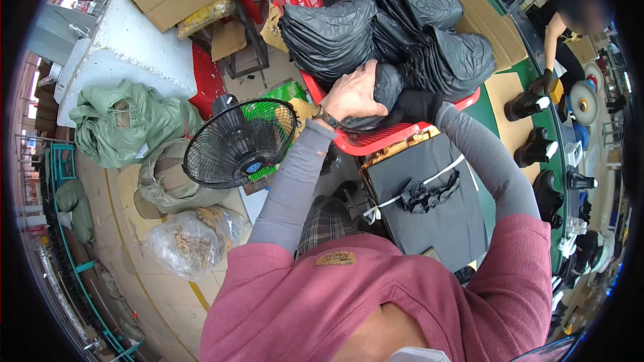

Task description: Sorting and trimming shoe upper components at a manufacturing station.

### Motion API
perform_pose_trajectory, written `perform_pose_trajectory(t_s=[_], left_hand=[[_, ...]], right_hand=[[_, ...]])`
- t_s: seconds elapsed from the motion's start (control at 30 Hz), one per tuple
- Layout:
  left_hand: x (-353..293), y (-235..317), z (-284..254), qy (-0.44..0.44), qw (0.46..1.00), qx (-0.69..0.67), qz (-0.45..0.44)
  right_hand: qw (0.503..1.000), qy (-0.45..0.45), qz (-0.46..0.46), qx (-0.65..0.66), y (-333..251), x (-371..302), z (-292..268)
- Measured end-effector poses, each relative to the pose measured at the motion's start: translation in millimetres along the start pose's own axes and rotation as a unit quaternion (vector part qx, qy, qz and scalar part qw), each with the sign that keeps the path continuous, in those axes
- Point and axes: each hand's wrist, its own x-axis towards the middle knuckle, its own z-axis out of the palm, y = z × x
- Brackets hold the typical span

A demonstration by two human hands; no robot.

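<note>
My left hand [352, 94], bare with a band at the wrist, lies over a small black plastic-wrapped bundle [388, 86]. Its thumb and fingers curve round the bundle's near left side. My right hand [414, 106] wears a black glove and reaches in beside the same bundle from the right. Black on black, its fingers are hard to make out. The bundle sits at the near end of a red plastic basket [382, 141]. Larger black plastic bundles [332, 33] are heaped behind it, covering most of the basket.
A black fan [241, 144] stands left of my left forearm, near green sacks [127, 124] and a clear bag [191, 241]. Below the basket is a dark box [429, 188] tied with white string. Black boots [526, 105] line the green bench at right, where another person [570, 33] works.
</note>
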Motion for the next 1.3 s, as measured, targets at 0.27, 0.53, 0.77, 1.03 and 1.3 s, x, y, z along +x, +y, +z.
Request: perform_pose_trajectory(t_s=[0.27, 0.53, 0.77, 1.03, 1.3], left_hand=[[10, 32, -1, 0.035, 0.989, 0.145, 0.001], [-6, 29, 0, 0.035, 0.992, 0.117, -0.005], [-46, 51, -34, 0.106, 0.986, 0.129, 0.029], [-57, 79, -53, 0.108, 0.985, 0.127, 0.047], [-54, 111, -20, 0.073, 0.983, 0.05, 0.164]], right_hand=[[0.999, -0.021, -0.02, 0.044, 19, 5, -1], [0.995, -0.045, 0.043, 0.072, 25, 12, 2], [0.984, 0.103, -0.104, 0.101, -35, -18, 17], [0.826, 0.012, -0.176, 0.535, -73, -51, 73], [0.887, 0.44, -0.129, 0.041, -71, -63, 107]])
